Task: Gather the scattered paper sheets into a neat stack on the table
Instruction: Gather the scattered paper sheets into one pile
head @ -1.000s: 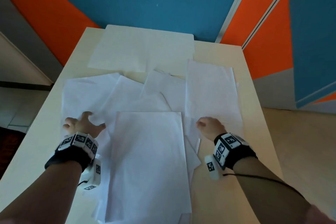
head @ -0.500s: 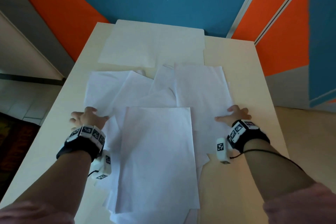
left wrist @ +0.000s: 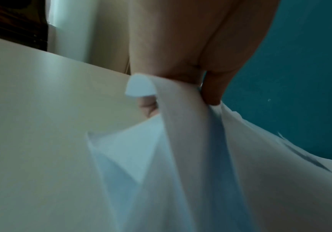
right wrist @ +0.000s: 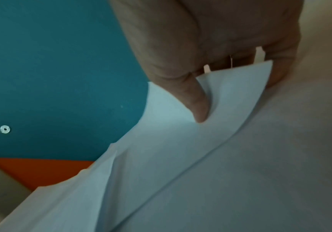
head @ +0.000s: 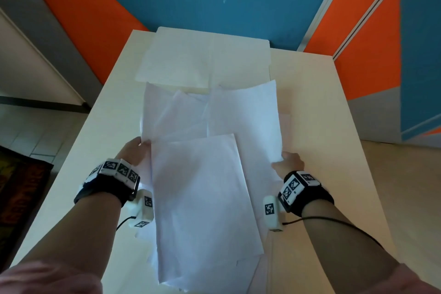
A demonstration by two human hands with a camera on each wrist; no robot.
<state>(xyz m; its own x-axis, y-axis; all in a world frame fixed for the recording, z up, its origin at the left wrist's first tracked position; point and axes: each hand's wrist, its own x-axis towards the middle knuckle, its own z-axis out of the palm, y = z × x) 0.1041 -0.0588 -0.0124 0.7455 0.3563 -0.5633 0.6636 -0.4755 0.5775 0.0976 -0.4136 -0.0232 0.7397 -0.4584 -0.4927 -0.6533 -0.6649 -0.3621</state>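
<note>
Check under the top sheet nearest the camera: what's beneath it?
Under the top sheet, more overlapping sheets stick out at its far, left and near edges. Both the left hand and right hand grip the pile's sides. How many sheets it covers cannot be seen.

Black wristbands with square-coded white tags, pink sleeves.

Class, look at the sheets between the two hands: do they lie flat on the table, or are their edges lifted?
Lifted at both sides. The left hand pinches curled sheet edges above the table; the right hand grips a raised edge. The far sheets lie flat.
</note>
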